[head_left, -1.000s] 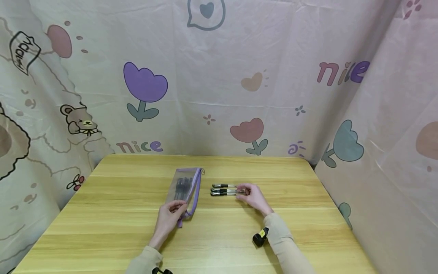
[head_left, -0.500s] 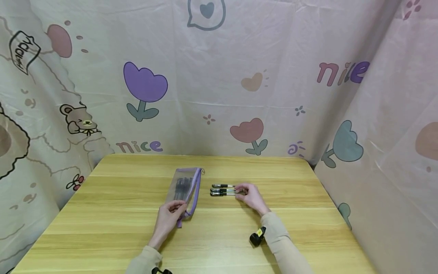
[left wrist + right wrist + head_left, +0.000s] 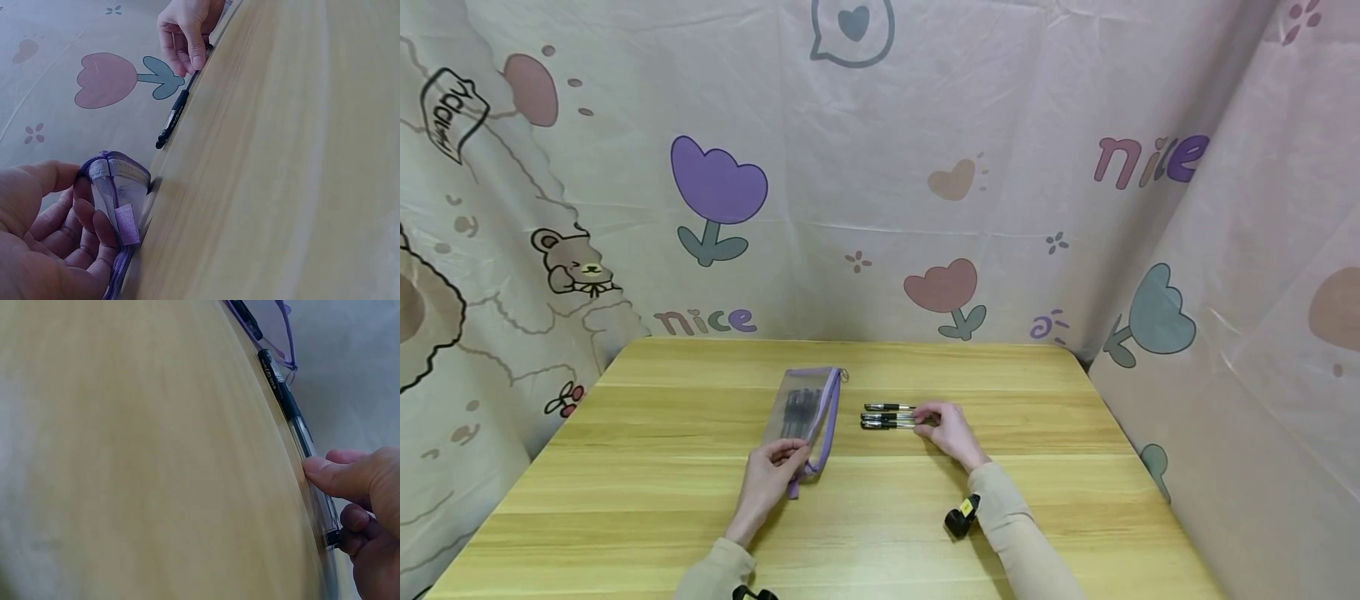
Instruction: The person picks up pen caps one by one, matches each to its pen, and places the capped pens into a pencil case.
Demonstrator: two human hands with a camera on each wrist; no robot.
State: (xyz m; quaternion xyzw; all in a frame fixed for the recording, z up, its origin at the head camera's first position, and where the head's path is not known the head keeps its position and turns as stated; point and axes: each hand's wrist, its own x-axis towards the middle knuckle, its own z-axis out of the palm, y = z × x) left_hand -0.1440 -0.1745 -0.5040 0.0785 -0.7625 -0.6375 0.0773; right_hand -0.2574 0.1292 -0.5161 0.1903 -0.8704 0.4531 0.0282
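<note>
A mesh pencil pouch [image 3: 777, 427] with purple zip edging lies left of centre, its zip side parted and several dark pens [image 3: 802, 410] showing through. At its near end, my left hand [image 3: 769, 477] pinches the pouch's edge between thumb and fingers; the left wrist view shows the purple tab [image 3: 127, 224] beside those fingers. To the right, three black-and-clear gel pens [image 3: 887, 417] lie side by side on the table, caps toward the pouch. My right hand [image 3: 950, 432] has thumb and fingers around their clear ends, the thumb against the near gel pen [image 3: 301, 434] in the right wrist view.
The wooden table [image 3: 625, 467] reaches back to a patterned cloth [image 3: 865, 183], with cloth on both sides too. A metal ring [image 3: 845, 375] hangs at the pouch's far corner. Black wrist cameras [image 3: 962, 517] sit at the sleeves.
My right hand and forearm have shifted slightly left along the gel pens, which have barely moved. The left hand and the pouch stay where they were.
</note>
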